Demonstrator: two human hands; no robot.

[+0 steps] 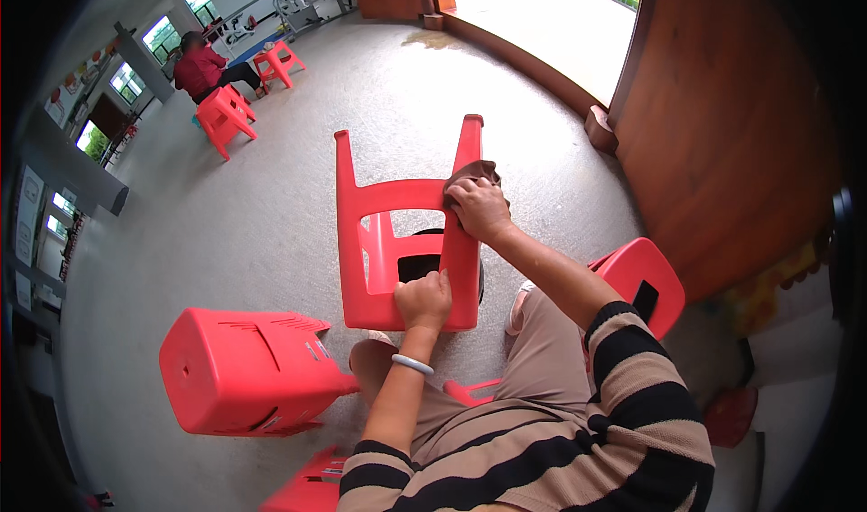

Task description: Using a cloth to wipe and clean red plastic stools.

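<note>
In front of me a red plastic stool is tipped so that its legs point away from my body. My left hand grips the stool near the seat end, its fingers wrapped over the edge of an opening. A dark brown cloth lies under my right hand, pressed against the stool's right leg where the crossbar joins it. Behind the stool a black round object shows partly through the openings; most of it is hidden.
A stack of red stools stands at my left. At my right another red stool carries a black phone-like object. Far left, a seated person is near two red stools. A wooden door flanks the bright doorway.
</note>
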